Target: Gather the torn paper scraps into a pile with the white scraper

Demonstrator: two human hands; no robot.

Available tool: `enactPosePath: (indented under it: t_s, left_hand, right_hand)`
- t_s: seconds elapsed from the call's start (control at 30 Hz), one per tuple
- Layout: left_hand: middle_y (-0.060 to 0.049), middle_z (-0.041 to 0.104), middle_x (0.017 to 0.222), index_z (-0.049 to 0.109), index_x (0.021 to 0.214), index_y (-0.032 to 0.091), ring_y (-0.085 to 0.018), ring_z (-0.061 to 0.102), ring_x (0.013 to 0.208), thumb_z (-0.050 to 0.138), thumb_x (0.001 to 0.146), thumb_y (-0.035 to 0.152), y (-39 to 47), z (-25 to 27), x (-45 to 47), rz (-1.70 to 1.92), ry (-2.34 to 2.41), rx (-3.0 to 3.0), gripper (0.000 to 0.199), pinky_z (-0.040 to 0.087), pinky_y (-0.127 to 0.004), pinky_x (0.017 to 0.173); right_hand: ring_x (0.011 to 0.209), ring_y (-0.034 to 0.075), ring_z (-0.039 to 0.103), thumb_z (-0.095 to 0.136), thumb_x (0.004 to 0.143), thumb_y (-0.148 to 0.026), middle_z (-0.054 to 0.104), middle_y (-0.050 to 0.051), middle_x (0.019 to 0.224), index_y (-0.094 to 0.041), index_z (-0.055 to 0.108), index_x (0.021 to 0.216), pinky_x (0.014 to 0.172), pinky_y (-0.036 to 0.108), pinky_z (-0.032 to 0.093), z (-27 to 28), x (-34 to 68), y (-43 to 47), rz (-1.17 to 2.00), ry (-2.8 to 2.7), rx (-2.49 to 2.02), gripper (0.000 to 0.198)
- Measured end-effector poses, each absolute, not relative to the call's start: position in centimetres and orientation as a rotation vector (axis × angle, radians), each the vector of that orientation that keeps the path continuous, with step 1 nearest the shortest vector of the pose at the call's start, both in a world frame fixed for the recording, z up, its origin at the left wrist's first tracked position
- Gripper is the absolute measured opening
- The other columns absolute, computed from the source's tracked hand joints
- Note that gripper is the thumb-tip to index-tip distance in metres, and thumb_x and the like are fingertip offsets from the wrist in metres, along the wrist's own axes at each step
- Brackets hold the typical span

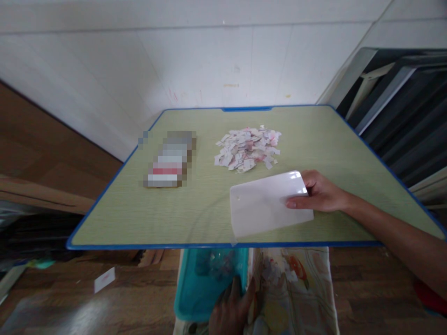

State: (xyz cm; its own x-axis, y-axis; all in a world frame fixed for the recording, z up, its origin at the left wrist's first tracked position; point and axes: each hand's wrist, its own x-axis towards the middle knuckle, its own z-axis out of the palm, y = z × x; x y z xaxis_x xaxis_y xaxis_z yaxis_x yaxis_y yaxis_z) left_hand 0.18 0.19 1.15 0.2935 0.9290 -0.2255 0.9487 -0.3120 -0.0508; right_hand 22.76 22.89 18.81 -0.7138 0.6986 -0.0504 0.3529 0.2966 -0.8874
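White plastic panel (261,207) just nearer than the paper-scrap pile (247,149), pinched at one end by the right hand (320,193), perhaps leaving its face free; lower than the pile, left hand (231,309) at teal tub (190,298), grip impossible to tell.

Head-worn view, looking forward and down, close above table (139,214)

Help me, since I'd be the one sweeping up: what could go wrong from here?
The loose paper scraps might scatter if the white panel nearby brushes or fans them. The right hand grips that panel near one end, so it could tip or slip, perhaps off the table.
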Motion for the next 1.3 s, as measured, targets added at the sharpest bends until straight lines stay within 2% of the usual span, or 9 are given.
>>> enactPosePath:
  t_s: [0.2, 0.4, 0.6, 0.83, 1.0, 1.3]
  left_hand:
    - [-0.009, 0.056, 0.113, 0.024, 0.126, 0.038, -0.017, 0.059, 0.081, 0.056, 0.063, 0.007, 0.3, 1.5, 0.1, -0.364, 1.766, 2.475, 0.078, 0.049, -0.025, 0.064]
    - [-0.013, 0.053, 0.116, 0.024, 0.128, 0.035, -0.021, 0.058, 0.087, 0.06, 0.066, 0.02, 0.0, 0.7, 0.0, -0.369, 1.744, 2.435, 0.073, 0.049, -0.028, 0.068]
    - [-0.007, 0.056, 0.112, 0.025, 0.126, 0.04, -0.017, 0.058, 0.083, 0.053, 0.069, 0.008, -0.2, 0.6, 0.0, -0.331, 1.81, 2.505, 0.071, 0.048, -0.025, 0.066]
    - [-0.008, 0.055, 0.114, 0.025, 0.126, 0.037, -0.018, 0.058, 0.082, 0.058, 0.064, 0.013, 0.0, 0.7, 0.1, -0.37, 1.773, 2.439, 0.075, 0.049, -0.027, 0.065]
    - [-0.012, 0.051, 0.119, 0.023, 0.128, 0.035, -0.021, 0.057, 0.087, 0.063, 0.06, 0.023, -0.2, 0.3, 0.1, -0.389, 1.746, 2.382, 0.08, 0.048, -0.03, 0.07]
    - [-0.012, 0.051, 0.119, 0.023, 0.128, 0.034, -0.021, 0.057, 0.088, 0.063, 0.06, 0.024, 0.2, 1.1, 0.2, -0.399, 1.731, 2.364, 0.08, 0.048, -0.029, 0.069]
  right_hand:
    - [0.056, 0.007, 0.048, 0.06, 0.071, -0.032, 0.054, 0.0, 0.064, -0.012, 0.064, 0.071, 0.047, 0.016, 0.039, 18.7, 22.8, 22.8, 1.372, -2.19, -0.907, 0.021]
    - [0.048, 0.005, 0.039, 0.061, 0.069, -0.035, 0.045, -0.002, 0.055, -0.012, 0.059, 0.063, 0.039, 0.015, 0.031, 18.6, 23.1, 22.9, 1.264, -2.042, -1.02, 0.024]
    - [0.047, 0.004, 0.037, 0.061, 0.07, -0.034, 0.043, -0.003, 0.054, -0.011, 0.059, 0.065, 0.039, 0.015, 0.029, 18.5, 22.9, 23.0, 1.271, -2.068, -1.02, 0.024]
    - [0.052, 0.006, 0.046, 0.06, 0.07, -0.034, 0.052, -0.001, 0.06, -0.011, 0.061, 0.065, 0.044, 0.016, 0.037, 18.6, 22.6, 22.7, 1.322, -2.152, -0.943, 0.023]
    - [0.05, 0.007, 0.045, 0.062, 0.069, -0.034, 0.052, -0.001, 0.057, -0.013, 0.063, 0.065, 0.042, 0.017, 0.035, 18.5, 23.0, 23.0, 1.252, -1.986, -1.038, 0.021]
    - [0.048, 0.006, 0.042, 0.061, 0.07, -0.036, 0.049, -0.002, 0.056, -0.012, 0.062, 0.068, 0.041, 0.016, 0.033, 18.3, 23.0, 23.1, 1.289, -2.057, -1.039, 0.024]
